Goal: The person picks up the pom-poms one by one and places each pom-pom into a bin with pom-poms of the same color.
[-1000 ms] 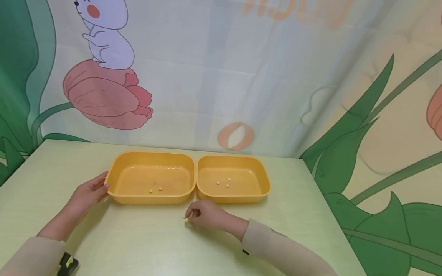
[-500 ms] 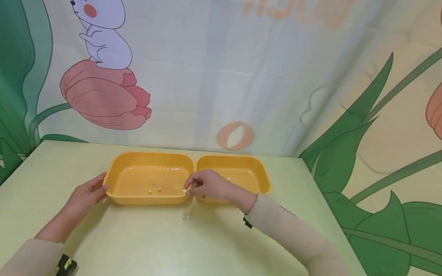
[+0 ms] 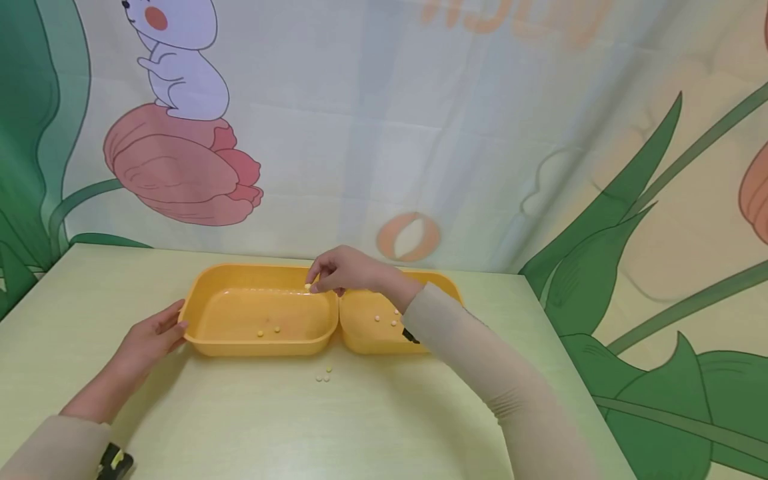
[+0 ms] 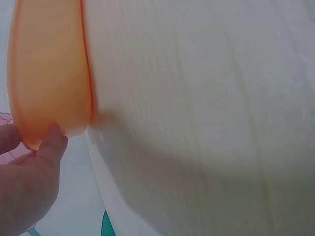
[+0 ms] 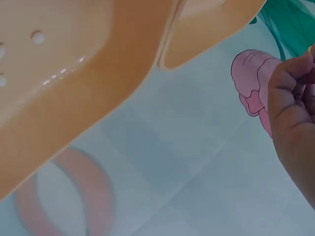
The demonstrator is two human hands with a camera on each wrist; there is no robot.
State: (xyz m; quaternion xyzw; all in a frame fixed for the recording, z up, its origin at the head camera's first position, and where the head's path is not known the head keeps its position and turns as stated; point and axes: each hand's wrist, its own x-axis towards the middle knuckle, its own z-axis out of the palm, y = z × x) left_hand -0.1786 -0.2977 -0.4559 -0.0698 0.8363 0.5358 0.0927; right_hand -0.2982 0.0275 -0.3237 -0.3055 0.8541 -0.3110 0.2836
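Blocking part of the right tray (image 3: 447, 285), the right forearm hides that tray's near right corner and some of its floor, so only a few pale beads (image 3: 387, 319) show inside it, too small to count surely. In the right wrist view the fingertips run off the frame edge and whatever they carry is cut out; the left wrist view shows little beyond a tray wall and bare tabletop. The right hand (image 3: 348, 270) hovers over the far right corner of the left tray (image 3: 204, 303), thumb and forefinger closed in a pinch on a small yellow bead (image 3: 308, 287). Two more yellow beads (image 3: 269, 330) lie on that tray's floor at about 6 o'clock from its middle. The left hand (image 3: 147, 340) rests at 9 o'clock of the left tray, fingers straight and relaxed, their tips touching its outer wall and gripping nothing. Three loose beads (image 3: 325, 375) sit on the table (image 3: 384, 427) just in front of the seam where the two orange trays meet. The tabletop is pale yellow-green wood grain, and behind it hangs a printed backdrop (image 3: 540, 133) with a white rabbit on a pink tulip at 10 o'clock and green leaves at 3 o'clock.
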